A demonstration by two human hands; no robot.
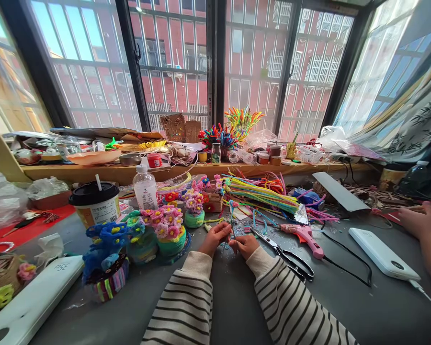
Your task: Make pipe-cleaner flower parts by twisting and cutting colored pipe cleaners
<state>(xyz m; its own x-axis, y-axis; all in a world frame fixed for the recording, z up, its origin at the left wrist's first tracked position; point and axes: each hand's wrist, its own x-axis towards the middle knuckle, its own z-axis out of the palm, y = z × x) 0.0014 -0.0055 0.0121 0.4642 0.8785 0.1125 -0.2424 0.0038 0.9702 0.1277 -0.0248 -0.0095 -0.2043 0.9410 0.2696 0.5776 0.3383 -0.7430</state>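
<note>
I'm watching the left hand (215, 238) and right hand (245, 244) meet just left of the scissors (280, 252), fingertips curled in and pinching a thin strand (232, 224) between them. Something so slender probably needs that close grip, each hand steadying the other; exactly how it is bent I can't make out from here.

The scissors' blades point toward the hands and the handles lie nearer the body, presumably for an easy pick-up. Just beyond them rests a pink glue gun (311, 242), its cord trailing off to the right, perhaps to keep the working spot free. Behind the scissors, a bundle of fuzzy stems (262, 195) sits within reach. Well left of them stand the pink flower pot (169, 230) and the blue flower pot (106, 244), seemingly set aside from the work.

The grey table (230, 306) is sprinkled with small bits around the strand. To the scissors' right are a white power bank (375, 251) and another person's hand (425, 225). Farther back, a crowded wooden sill (215, 171) runs beneath barred windows.
</note>
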